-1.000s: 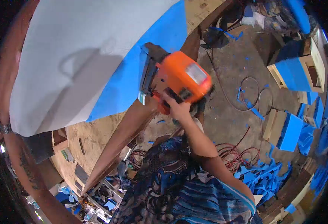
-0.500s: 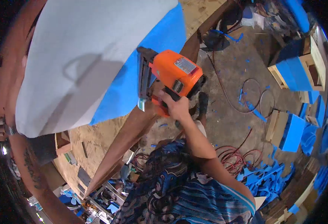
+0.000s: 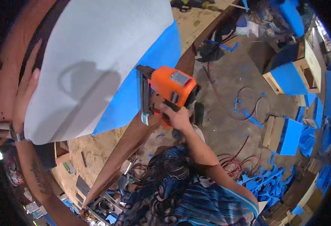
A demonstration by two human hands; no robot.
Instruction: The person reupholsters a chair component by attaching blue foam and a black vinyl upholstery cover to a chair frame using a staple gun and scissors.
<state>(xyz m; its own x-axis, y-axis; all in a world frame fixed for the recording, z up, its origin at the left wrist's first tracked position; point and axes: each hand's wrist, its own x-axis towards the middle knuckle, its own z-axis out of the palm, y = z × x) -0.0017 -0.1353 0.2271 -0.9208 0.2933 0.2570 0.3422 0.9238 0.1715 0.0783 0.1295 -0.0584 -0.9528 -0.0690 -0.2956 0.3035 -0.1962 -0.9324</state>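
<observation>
My right hand (image 3: 176, 116) is wrapped round the handle of an orange pneumatic staple gun (image 3: 171, 84). The gun's dark nose and magazine overlap the blue border (image 3: 129, 92) of a large piece with a white fabric face (image 3: 94, 41). Its shadow falls across the white face. At the far left, my left hand (image 3: 26, 88) lies with fingers stretched out along the piece's left edge, a watch on the wrist. The piece rests over a plywood-topped workbench (image 3: 107, 145).
Wooden frames with blue fabric, one at upper right (image 3: 291, 77) and another lower down (image 3: 286, 135), stand on the concrete floor (image 3: 226, 98). A red air hose (image 3: 233, 165) lies coiled near a heap of blue scraps (image 3: 267, 184). Small tools and scraps sit under the bench's near end.
My left hand has come into fuller view along the left edge of the piece. The staple gun sits slightly lower and further left in view; my right hand keeps its grip.
</observation>
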